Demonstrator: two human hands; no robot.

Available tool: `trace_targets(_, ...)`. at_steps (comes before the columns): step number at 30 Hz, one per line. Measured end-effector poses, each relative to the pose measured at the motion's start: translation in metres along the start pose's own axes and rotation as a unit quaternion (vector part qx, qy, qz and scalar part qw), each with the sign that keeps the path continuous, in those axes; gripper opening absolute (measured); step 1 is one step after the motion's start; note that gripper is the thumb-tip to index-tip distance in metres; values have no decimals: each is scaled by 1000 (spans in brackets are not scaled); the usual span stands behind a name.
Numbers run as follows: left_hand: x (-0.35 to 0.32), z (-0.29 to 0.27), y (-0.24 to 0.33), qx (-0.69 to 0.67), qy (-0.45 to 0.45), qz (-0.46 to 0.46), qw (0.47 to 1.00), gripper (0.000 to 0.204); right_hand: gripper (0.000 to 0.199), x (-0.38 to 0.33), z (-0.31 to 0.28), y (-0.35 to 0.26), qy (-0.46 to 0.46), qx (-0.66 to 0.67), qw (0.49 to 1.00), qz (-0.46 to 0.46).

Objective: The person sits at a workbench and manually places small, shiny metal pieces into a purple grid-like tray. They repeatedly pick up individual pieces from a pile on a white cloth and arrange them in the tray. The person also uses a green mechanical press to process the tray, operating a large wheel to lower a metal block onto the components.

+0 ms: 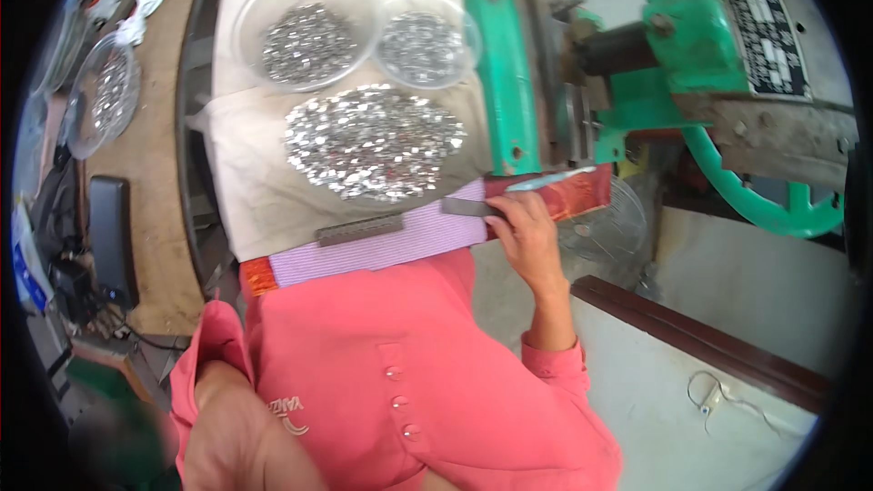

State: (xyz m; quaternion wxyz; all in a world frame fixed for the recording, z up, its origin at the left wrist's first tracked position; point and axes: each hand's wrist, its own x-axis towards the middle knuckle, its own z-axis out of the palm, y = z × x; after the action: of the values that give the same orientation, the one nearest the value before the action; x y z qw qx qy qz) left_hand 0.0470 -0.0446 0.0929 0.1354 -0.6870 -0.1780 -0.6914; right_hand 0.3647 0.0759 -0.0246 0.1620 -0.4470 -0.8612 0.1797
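My right hand (528,235) is closed in a pinch on one end of a flat grey metal bar (466,207). The bar lies over a purple striped cloth (382,250) at the front edge of the work surface. To its left rests a dark grey bar with a ridged edge (361,229). Beyond the bars spreads a pile of small shiny metal pieces (375,141) on a cream cloth (255,186). My left hand (241,432) is raised close to the camera at the lower left, out of a pink sleeve; its fingers are hidden.
Two clear plastic tubs (244,36) (471,45) with shiny pieces stand behind the pile. A green hand-wheel machine (682,45) borders the right. On the left, a wooden table (164,218) carries another tub (82,132) and a black box (111,236). A pale blue stick (550,180) lies near the machine.
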Motion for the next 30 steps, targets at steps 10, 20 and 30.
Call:
trace_targets(10,-77,-38,10,334,-212,-441,806,54,29,4,14,-45,40,123,990,53)
trace_targets(20,-126,-17,6,166,-196,-593,763,50,31,44,33,-75,-13,77,990,-114)
trace_targets(30,-131,-6,2,168,-227,-642,713,5,31,53,41,-87,-74,76,985,-138)
